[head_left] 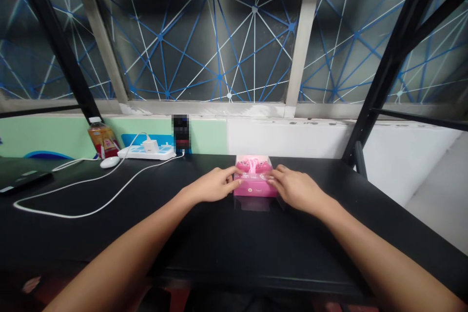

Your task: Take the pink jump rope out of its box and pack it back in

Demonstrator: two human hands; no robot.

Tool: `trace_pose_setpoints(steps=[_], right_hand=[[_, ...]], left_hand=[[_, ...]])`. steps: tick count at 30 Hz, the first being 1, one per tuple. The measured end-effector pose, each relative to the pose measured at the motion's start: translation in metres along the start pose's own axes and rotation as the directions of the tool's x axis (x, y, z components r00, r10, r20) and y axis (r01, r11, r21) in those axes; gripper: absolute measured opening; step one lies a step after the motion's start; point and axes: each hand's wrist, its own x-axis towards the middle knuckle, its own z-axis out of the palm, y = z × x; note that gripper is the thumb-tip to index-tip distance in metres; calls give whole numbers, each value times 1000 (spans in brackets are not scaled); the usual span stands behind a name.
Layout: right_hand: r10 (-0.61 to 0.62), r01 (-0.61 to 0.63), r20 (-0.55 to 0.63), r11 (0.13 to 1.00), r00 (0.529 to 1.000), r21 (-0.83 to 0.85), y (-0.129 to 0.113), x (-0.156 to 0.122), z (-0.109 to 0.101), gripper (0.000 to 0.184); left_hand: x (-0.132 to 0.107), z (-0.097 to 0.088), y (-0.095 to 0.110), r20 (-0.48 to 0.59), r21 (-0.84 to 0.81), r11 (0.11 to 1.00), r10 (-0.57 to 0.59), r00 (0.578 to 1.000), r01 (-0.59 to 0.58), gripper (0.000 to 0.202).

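A small pink box (256, 187) sits on the black desk in front of me. Through its top, pink rounded items (243, 166) and a white strip between them show; their exact kind cannot be made out. My left hand (217, 184) grips the box's left side, thumb at the front corner and fingers on the upper edge. On the opposite side my right hand (294, 186) holds it the same way, fingertips over the top right edge. A clear, shiny sheet or reflection (252, 204) shows just in front of the box.
On the left are a white power strip (161, 154) with a charger (150, 145), a white mouse (109, 162), a drink bottle (103, 137), a dark flat device (25, 181) and a looping white cable (73, 215). A phone-like pixelated object (181, 131) leans on the wall. Black frame posts (380, 68) flank the desk.
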Motion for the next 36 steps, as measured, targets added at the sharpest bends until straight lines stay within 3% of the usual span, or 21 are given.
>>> trace_pose_setpoints(steps=[5,10,13,15,18,21,24,28,32,36], right_hand=[[-44,32,48,970,998,240,3,-3,-4,36],[-63,10,171,955,983,296,-4,-16,-12,85],[-81,51,127,973,989,224,-12,-19,-15,96],[-164,152,52,971,985,186,-17,-18,-18,89],[-298,302,-50,943,953,139,-27,-20,-22,51],[-368,366,-11,919,930,145,-38,-27,-22,22],[-418,395,81,895,905,206,-47,-35,-15,23],[-467,420,108,858,878,295,-55,-38,-10,31],[-528,416,147,786,836,457,-56,-39,-19,23],[-613,353,250,689,749,633,-54,-45,-31,13]], left_hand=[[-9,-1,1,-21,3,1000,-5,1000,5,42],[-10,-7,4,2,-10,1000,14,1000,-14,38],[-8,-10,2,-2,7,999,32,999,-32,35],[-6,-10,-1,-13,29,999,41,999,-40,33],[-6,-5,-3,-30,50,998,39,999,-37,32],[-6,2,-2,-40,66,997,38,998,-35,34],[-9,8,-1,-101,121,991,71,992,-59,33],[-13,12,-2,-200,120,991,90,976,-67,28],[-9,14,-2,-251,132,991,18,968,15,31],[9,20,-8,-319,108,982,-116,940,158,39]])
